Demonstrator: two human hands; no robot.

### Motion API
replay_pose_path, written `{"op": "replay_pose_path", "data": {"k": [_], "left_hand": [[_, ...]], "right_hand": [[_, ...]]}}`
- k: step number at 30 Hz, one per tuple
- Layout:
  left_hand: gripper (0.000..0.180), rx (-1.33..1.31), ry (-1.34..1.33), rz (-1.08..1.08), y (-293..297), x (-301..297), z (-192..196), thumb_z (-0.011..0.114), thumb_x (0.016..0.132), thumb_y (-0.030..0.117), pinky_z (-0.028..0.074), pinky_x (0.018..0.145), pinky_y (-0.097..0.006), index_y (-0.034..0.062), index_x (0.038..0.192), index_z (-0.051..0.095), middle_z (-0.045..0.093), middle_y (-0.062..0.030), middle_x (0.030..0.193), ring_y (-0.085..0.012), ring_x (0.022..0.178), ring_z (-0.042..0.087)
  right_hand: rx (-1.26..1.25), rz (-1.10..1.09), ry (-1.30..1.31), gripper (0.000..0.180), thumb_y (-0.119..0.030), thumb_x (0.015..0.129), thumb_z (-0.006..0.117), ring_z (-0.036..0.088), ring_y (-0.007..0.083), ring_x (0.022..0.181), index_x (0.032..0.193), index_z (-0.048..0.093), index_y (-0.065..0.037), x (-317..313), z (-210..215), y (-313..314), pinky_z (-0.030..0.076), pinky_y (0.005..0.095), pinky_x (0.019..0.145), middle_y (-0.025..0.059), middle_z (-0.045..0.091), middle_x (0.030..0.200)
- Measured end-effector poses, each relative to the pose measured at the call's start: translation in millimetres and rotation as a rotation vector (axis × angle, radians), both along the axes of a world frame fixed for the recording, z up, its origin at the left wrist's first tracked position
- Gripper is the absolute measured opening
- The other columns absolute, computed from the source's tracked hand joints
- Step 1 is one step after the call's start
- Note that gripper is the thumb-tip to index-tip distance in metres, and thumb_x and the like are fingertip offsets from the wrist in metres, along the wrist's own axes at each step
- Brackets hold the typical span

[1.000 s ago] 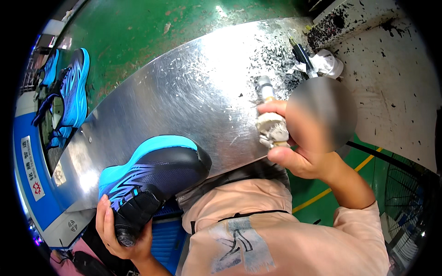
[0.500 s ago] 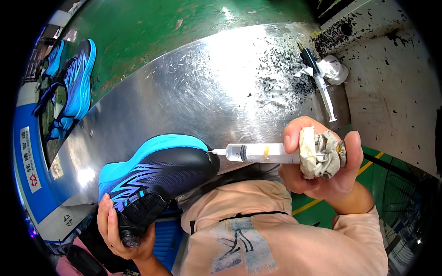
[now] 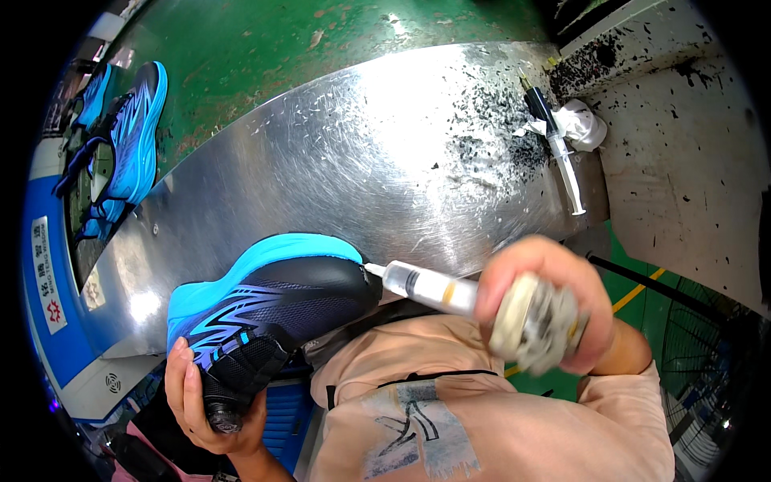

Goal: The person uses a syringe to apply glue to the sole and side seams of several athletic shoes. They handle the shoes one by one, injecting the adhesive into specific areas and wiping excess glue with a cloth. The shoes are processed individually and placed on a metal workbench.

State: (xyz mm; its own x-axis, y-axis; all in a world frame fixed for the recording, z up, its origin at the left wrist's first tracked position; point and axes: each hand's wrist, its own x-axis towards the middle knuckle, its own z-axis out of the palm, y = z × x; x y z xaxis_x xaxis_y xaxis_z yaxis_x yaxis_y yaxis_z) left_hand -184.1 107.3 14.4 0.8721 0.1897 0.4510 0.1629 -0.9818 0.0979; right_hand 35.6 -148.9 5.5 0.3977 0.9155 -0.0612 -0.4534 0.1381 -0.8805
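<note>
My left hand (image 3: 210, 402) grips a blue and black sports shoe (image 3: 273, 313) by its black collar end, with the bright blue sole turned toward the metal table. In my right hand (image 3: 546, 297) is a clear syringe (image 3: 434, 287), its plunger end wrapped in a wad of stained, whitish cloth (image 3: 540, 321). The syringe slants, and its tip meets or nearly meets the shoe where the blue sole joins the dark upper. Whether the needle touches there is too small to tell. The right hand is slightly blurred.
A scratched metal table (image 3: 321, 161) curves across, with black specks at its right. On it lie a second syringe (image 3: 554, 136) with dark contents and a crumpled white wad (image 3: 582, 124). Other blue shoes (image 3: 136, 136) stand far left. A pale, stained panel (image 3: 675, 153) rises at right.
My right hand has dropped lower and a little left, tilting the syringe so its tip points up-left at the shoe. The left hand and shoe have barely shifted.
</note>
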Motion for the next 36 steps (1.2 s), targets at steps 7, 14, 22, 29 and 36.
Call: {"op": "replay_pose_path", "data": {"k": [7,14,22,29,36], "left_hand": [[0.069,-0.068,-0.016,-0.023,1.4,-3.3,0.1,0.083,0.065,0.009,0.044,0.098,-0.048,-0.0009,0.123,0.047,0.055,-0.0236,0.12,-0.0386,0.11,0.057],[0.067,0.015,0.021,0.007,-1.2,-3.6,3.0,0.081,0.07,0.025,0.049,0.094,-0.048,0.0028,0.122,0.045,0.056,-0.0192,0.117,-0.0375,0.108,0.058],[0.065,0.014,0.004,0.002,0.6,-3.4,2.5,0.081,0.071,0.025,0.049,0.092,-0.049,0.0016,0.121,0.046,0.057,-0.0203,0.116,-0.0385,0.105,0.059],[0.068,-0.025,-0.036,-0.019,0.1,-5.5,-1.9,0.083,0.066,0.009,0.044,0.098,-0.048,0.0003,0.122,0.047,0.056,-0.0231,0.119,-0.0383,0.108,0.057],[0.062,0.071,-0.022,0.004,0.0,-5.9,-2.1,0.08,0.073,0.025,0.049,0.093,-0.048,0.002,0.12,0.046,0.056,-0.0198,0.115,-0.0374,0.104,0.059]], "right_hand": [[0.141,0.095,-0.433,0.067,-0.039,0.076,0.076,0.067,0.0219,0.079,0.122,0.052,0.003,5.4,-9.2,3.2,0.052,0.0257,0.065,0.0129,0.064,0.106],[0.148,0.067,-0.131,0.073,-0.045,0.081,0.071,0.061,0.0176,0.097,0.124,0.046,0.008,4.2,-6.2,-1.8,0.048,0.0276,0.081,0.0131,0.06,0.112],[0.109,-0.31,0.153,0.095,-0.081,0.076,0.044,0.045,0.0074,0.05,0.122,0.043,0.002,22.9,7.8,14.8,0.036,0.0235,0.04,0.0003,0.052,0.071],[-0.054,-0.223,-0.237,0.058,0.003,0.08,0.066,0.057,0.0134,0.095,0.13,0.039,-0.005,19.1,-34.4,63.5,0.048,0.0279,0.084,0.0044,0.053,0.109],[-0.146,-0.121,-0.216,0.05,0.001,0.077,0.071,0.054,0.0058,0.093,0.12,0.046,-0.005,20.7,-32.7,82.9,0.049,0.0199,0.072,0.0019,0.054,0.104]]}}
